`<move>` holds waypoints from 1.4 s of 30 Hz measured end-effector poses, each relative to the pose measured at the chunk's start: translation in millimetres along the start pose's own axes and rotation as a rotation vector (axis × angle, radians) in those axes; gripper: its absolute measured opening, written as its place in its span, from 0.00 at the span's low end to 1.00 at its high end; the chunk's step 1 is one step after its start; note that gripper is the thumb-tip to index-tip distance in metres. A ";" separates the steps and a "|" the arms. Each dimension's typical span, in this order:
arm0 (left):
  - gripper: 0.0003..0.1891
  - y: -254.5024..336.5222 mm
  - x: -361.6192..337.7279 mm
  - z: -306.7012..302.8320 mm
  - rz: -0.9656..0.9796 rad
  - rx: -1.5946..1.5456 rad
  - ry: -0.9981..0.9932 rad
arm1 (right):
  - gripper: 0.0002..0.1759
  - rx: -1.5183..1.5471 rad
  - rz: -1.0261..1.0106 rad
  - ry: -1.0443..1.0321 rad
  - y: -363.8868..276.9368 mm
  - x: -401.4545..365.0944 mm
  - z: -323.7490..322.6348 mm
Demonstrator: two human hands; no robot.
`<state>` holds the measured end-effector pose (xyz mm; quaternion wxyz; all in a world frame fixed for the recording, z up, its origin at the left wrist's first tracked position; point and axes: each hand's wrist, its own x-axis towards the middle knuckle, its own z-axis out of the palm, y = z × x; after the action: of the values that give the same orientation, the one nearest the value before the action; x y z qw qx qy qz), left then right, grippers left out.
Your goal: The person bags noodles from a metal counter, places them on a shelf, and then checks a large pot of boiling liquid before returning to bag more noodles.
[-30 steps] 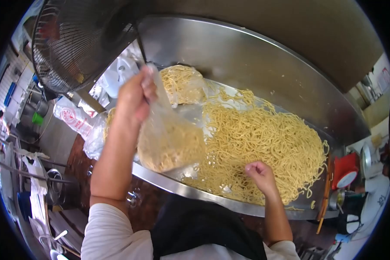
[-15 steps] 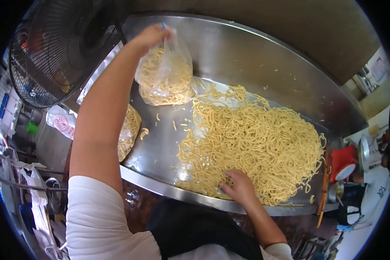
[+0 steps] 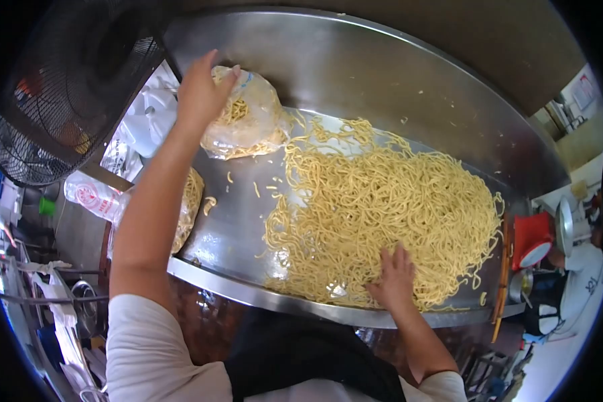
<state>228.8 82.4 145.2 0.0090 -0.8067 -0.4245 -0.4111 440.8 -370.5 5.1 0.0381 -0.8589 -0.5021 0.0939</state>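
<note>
A clear plastic bag of noodles (image 3: 251, 124) rests on the metal tray (image 3: 228, 234) at its far left. My left hand (image 3: 208, 87) is at the bag's upper left side, fingers spread and apart, gripping nothing. A wide heap of loose yellow noodles (image 3: 395, 201) covers the middle and right of the tray. At the heap's near edge, my right hand (image 3: 393, 276) lies on the noodles with its fingers spread. Another bag of noodles (image 3: 189, 208) sits at the tray's left edge, partly hidden behind my left arm.
A large fan (image 3: 67, 100) stands at the upper left, near plastic jugs (image 3: 144, 127). Wooden sticks (image 3: 502, 281) lean by the tray's right end, beside a red object (image 3: 532, 241). A person (image 3: 3, 228) is far off at the left.
My left hand has let go of the bag's top and opened; the bag now sits lower, its top folded down. My right hand has moved slightly right and forward, its fingers spreading over the noodles.
</note>
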 end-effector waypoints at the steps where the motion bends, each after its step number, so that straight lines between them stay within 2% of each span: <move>1: 0.31 16.4 -29.7 -7.4 0.044 -0.048 -0.036 | 0.45 -0.002 -0.006 0.000 11.6 10.8 4.8; 2: 0.31 35.5 -64.6 -16.7 0.089 -0.099 -0.067 | 0.43 -0.034 0.131 -0.011 27.6 27.5 11.2; 3: 0.35 45.5 -111.6 -11.6 0.038 -0.290 -0.246 | 0.41 -0.067 0.267 -0.019 43.3 47.6 19.5; 5: 0.35 73.0 -202.2 -7.4 0.244 -0.255 -0.650 | 0.36 -0.026 0.245 0.215 71.5 100.7 52.3; 6: 0.35 85.6 -232.0 -10.0 0.308 -0.317 -0.761 | 0.31 0.102 0.296 0.033 90.9 134.1 49.5; 7: 0.37 96.0 -248.5 -10.1 0.291 -0.300 -0.840 | 0.28 0.231 0.348 -0.152 103.0 173.9 45.7; 8: 0.38 103.9 -256.0 -7.9 0.277 -0.282 -0.922 | 0.21 0.375 0.626 -0.158 104.0 220.8 56.1; 10: 0.38 113.8 -245.8 3.6 0.227 -0.240 -0.936 | 0.18 0.549 0.308 0.133 71.3 246.1 39.3; 11: 0.38 119.9 -236.7 9.1 0.173 -0.200 -0.958 | 0.19 0.361 0.197 0.133 54.7 261.3 43.1; 12: 0.38 127.8 -221.2 15.7 0.149 -0.182 -0.973 | 0.23 0.169 0.135 0.037 24.4 252.3 31.2; 13: 0.38 136.7 -206.7 23.9 0.162 -0.187 -0.981 | 0.31 0.212 -0.229 0.211 33.3 257.5 83.3; 15: 0.39 155.0 -176.9 43.1 0.207 -0.222 -0.952 | 0.33 0.319 -0.379 0.060 -9.1 194.0 39.0; 17: 0.38 165.4 -157.3 73.6 0.243 -0.261 -0.917 | 0.30 0.415 -0.521 -0.245 -11.1 159.6 11.1; 19: 0.38 177.1 -138.9 103.5 0.275 -0.297 -0.889 | 0.24 0.864 -0.443 -0.439 21.0 135.8 -11.8; 21: 0.35 192.0 -122.2 130.0 0.339 -0.259 -0.908 | 0.22 1.175 0.061 -0.274 64.4 116.4 -35.6; 22: 0.33 205.1 -114.3 142.7 0.373 -0.202 -0.933 | 0.22 1.178 0.070 -0.271 87.6 115.8 -39.9; 23: 0.33 221.3 -105.2 157.4 0.383 -0.207 -0.942 | 0.22 0.826 -0.065 -0.093 110.0 114.1 -43.4; 24: 0.33 241.2 -97.6 174.8 0.418 -0.229 -1.042 | 0.21 0.464 -0.182 0.078 125.6 109.4 -44.5; 25: 0.34 263.8 -95.7 192.8 0.457 -0.252 -1.136 | 0.21 0.461 -0.160 0.087 128.9 105.1 -36.0; 26: 0.34 294.0 -101.6 210.3 0.476 -0.265 -1.135 | 0.21 0.335 -0.224 0.092 125.1 102.2 -20.5; 27: 0.33 323.2 -113.5 231.4 0.445 -0.255 -1.291 | 0.20 0.207 -0.292 0.091 121.3 101.3 -10.8; 28: 0.33 340.9 -122.8 243.0 0.408 -0.240 -1.450 | 0.20 0.074 -0.224 -0.044 118.5 99.4 -11.9; 29: 0.33 345.6 -131.3 252.1 0.417 -0.247 -1.456 | 0.20 0.072 -0.213 -0.047 126.1 93.8 -18.3; 31: 0.32 341.4 -145.2 263.8 0.342 0.046 -1.142 | 0.20 -0.047 -0.036 -0.353 146.7 80.6 -28.3; 33: 0.32 280.3 -125.6 280.3 0.266 0.096 -1.131 | 0.22 0.042 0.200 -0.371 206.9 54.2 -24.3; 34: 0.32 259.2 -113.8 266.5 0.116 0.051 -1.106 | 0.23 -0.003 0.348 -0.359 246.9 42.4 -17.3; 35: 0.32 235.2 -105.6 267.9 0.069 0.115 -1.189 | 0.23 -0.245 0.432 -0.379 264.1 37.0 -33.0; 36: 0.24 220.4 -111.9 255.4 0.031 0.062 -1.045 | 0.23 -0.289 0.656 -0.533 272.2 42.5 -60.5; 38: 0.26 209.1 -123.0 237.2 0.079 0.151 -1.060 | 0.23 -0.438 0.762 -0.439 331.0 36.0 -60.0; 39: 0.29 205.1 -130.9 226.6 0.137 0.240 -1.079 | 0.23 -0.371 0.648 -0.259 383.9 25.5 -47.2; 40: 0.29 210.1 -140.8 215.1 0.222 0.231 -1.196 | 0.23 -0.296 0.533 -0.082 419.0 22.0 -33.8; 41: 0.30 220.3 -155.0 205.0 0.308 0.222 -1.315 | 0.23 -0.288 0.518 -0.083 410.7 37.4 -42.8; 42: 0.30 223.2 -188.1 211.7 0.349 0.147 -1.220 | 0.23 -0.069 0.479 -0.015 389.5 60.0 -65.2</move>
<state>465.4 -110.9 -46.4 -0.1123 -0.9503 -0.2425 0.1598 815.7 -508.4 -0.6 -0.0185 -0.9536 -0.2871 0.0894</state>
